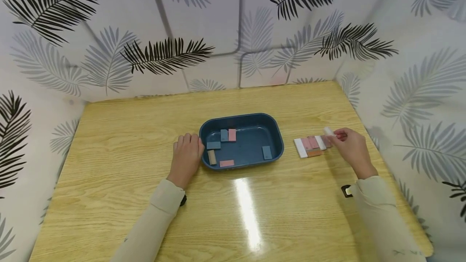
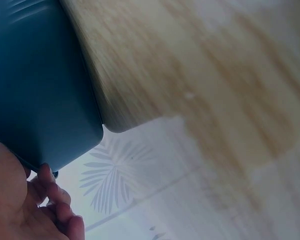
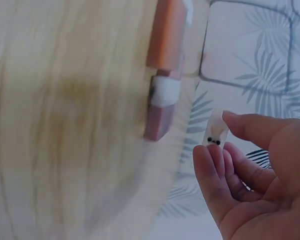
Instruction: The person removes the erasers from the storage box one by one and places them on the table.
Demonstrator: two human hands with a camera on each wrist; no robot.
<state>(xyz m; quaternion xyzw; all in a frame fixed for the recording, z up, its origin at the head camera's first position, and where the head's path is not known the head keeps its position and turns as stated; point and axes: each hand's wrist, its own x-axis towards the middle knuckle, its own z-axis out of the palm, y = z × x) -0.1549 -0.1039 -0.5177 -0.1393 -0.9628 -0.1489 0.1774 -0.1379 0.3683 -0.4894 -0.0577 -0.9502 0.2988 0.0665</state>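
My right hand (image 1: 352, 151) pinches a small white block (image 3: 215, 129) between thumb and fingertips; two black dots show on its face. The hand is just over the right end of a row of blocks lying on the table: a white block (image 1: 300, 148), pink blocks (image 1: 313, 142), another white one (image 1: 320, 142) and a mauve one (image 3: 160, 120). An orange block (image 1: 314, 153) lies along the row's near side. My left hand (image 1: 187, 157) holds the left end of a dark blue plastic tub (image 1: 247, 144), its fingers bent at the rim in the left wrist view.
Inside the tub lie blue-grey blocks (image 1: 267, 152), pink blocks (image 1: 227, 163) and a tan block (image 1: 212, 157). The wooden table (image 1: 120, 148) ends at a leaf-patterned curtain (image 1: 218, 31) behind and at the sides. A bright light reflection crosses the table in front of the tub.
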